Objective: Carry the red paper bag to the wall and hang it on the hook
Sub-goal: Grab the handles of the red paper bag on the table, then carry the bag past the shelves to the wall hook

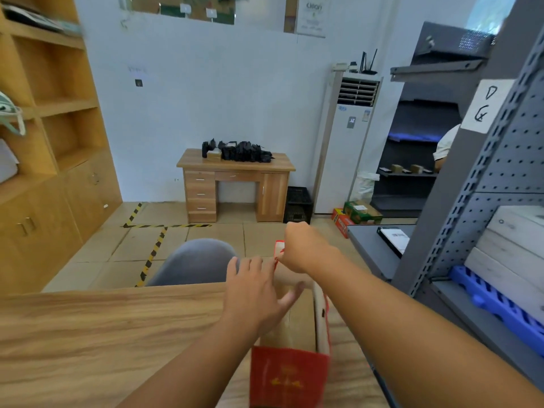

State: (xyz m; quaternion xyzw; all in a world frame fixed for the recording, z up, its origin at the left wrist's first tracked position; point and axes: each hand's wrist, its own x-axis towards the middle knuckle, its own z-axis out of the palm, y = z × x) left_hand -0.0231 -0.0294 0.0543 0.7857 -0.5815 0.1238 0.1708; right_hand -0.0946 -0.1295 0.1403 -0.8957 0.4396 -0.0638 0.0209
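Note:
The red paper bag stands upright on the wooden table just in front of me, its brown inside showing through the open top. My right hand is closed in a fist on the bag's red handle at the far rim. My left hand rests on the bag's left rim, fingers spread and thumb reaching over the opening. A small dark hook sits on the white wall far off to the left.
A grey chair back stands beyond the table. Wooden shelving lines the left side, a grey metal rack the right. A small desk, a black crate and a standing air conditioner are by the far wall.

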